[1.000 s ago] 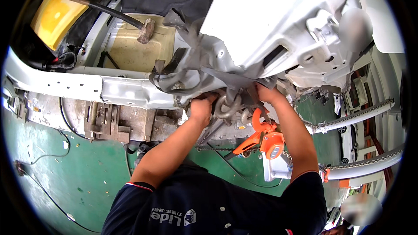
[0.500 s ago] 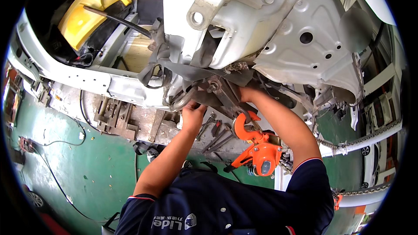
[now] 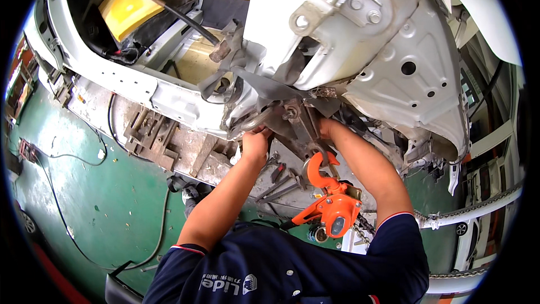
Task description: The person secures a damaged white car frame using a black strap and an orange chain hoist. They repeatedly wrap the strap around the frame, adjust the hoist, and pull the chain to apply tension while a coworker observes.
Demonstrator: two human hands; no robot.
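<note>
Below the front of a stripped white car body [image 3: 360, 67], my left hand [image 3: 257, 142] is closed, its fingers curled at the edge of a dark grey flap; what they grip is hidden. My right hand [image 3: 327, 128] reaches behind a rusty steel pull clamp [image 3: 293, 118], and its fingers are out of sight. The clamp hangs between both hands, with a bolt near its top. A grey webbing strap [image 3: 270, 85] is wrapped over the metal just above. From the clamp's lower end hangs an orange lever hoist [image 3: 337, 211] by its hook [image 3: 319, 171].
A long-handled hammer [image 3: 180, 14] leans inside the car, near a yellow plastic part [image 3: 132, 8]. Several hand tools [image 3: 278, 186] lie on the bench frame [image 3: 194, 155] below. Hoses and cables [image 3: 64, 222] cross the green floor. Chains [image 3: 467, 208] run at the right.
The view has shifted, so the car body sits farther right and lower. Both hands stay by the clamp. The hoist hangs slightly farther left and its body has turned a little.
</note>
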